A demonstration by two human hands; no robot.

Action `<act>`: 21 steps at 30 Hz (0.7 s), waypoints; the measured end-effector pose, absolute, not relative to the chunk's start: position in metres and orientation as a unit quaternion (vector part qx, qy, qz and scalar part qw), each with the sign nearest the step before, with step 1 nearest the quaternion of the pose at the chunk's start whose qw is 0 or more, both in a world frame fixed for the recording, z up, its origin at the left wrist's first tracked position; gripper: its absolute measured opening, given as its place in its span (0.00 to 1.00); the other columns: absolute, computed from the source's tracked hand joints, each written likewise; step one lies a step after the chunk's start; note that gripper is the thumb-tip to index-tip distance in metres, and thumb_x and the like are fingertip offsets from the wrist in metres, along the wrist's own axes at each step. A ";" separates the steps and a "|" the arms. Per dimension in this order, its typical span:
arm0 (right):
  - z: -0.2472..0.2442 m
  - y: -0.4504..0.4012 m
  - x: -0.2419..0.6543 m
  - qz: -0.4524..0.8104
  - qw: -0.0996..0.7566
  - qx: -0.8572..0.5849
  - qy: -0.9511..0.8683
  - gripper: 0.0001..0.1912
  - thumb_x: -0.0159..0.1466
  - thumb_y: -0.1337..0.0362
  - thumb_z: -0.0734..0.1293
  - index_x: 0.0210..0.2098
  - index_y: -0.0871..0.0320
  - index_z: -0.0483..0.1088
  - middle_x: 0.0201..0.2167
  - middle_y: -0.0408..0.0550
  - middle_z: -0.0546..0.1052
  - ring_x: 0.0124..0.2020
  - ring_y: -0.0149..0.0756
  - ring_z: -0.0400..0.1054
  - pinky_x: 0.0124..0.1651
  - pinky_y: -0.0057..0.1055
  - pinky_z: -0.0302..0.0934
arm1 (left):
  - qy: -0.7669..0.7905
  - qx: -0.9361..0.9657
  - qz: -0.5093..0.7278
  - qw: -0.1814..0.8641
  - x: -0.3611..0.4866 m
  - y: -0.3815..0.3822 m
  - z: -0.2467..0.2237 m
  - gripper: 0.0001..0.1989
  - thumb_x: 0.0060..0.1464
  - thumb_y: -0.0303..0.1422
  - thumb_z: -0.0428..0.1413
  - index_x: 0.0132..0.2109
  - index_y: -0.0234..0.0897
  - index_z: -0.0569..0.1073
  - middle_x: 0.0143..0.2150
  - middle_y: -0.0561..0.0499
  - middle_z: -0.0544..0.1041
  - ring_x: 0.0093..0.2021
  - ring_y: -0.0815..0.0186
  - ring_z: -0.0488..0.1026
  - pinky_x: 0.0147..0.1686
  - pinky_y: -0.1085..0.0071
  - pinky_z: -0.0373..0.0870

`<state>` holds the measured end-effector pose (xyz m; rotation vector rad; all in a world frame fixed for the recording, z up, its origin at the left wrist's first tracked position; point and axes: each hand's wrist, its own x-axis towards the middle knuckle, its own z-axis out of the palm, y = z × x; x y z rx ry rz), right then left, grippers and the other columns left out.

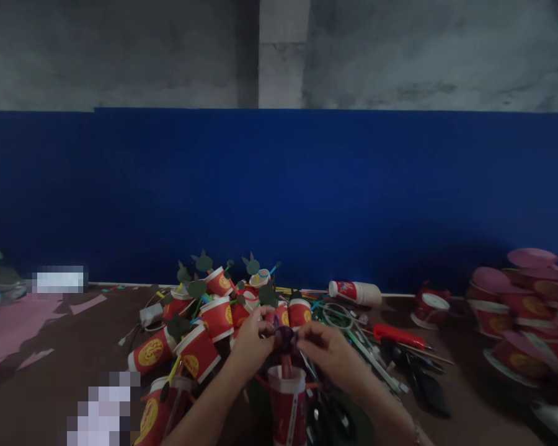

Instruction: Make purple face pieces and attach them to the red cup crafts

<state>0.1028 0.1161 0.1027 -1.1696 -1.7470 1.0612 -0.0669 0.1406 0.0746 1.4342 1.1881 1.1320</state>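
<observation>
My left hand (pixel 255 337) and my right hand (pixel 323 347) meet in front of me over an upright red paper cup (pixel 288 409) with a white rim. Between their fingertips is a small dark purple piece (pixel 284 336), pinched from both sides. A red strip (pixel 286 365) runs from beneath that piece down into the cup. Both hands have curled fingers. The purple piece is dark and partly hidden by the fingers, so its exact shape is hard to make out.
Several red cups with dark green cutouts (pixel 196 288) lie left of centre. A stack of cups (pixel 356 292), a red-handled tool (pixel 398 336), cable ties and black scissors (pixel 330 421) are to the right. Pink-topped cups (pixel 532 303) pile up far right; pink paper (pixel 16 322) lies left.
</observation>
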 end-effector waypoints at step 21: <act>0.091 0.131 0.106 0.494 0.473 -0.448 -0.576 0.12 0.49 0.57 0.69 0.22 0.59 0.65 0.18 0.38 0.65 0.21 0.27 0.56 0.25 0.25 0.50 | 0.401 0.504 0.458 0.613 -0.056 0.129 0.079 0.26 0.33 0.27 0.61 0.43 0.35 0.63 0.18 0.63 0.64 0.19 0.75 0.61 0.22 0.76 0.56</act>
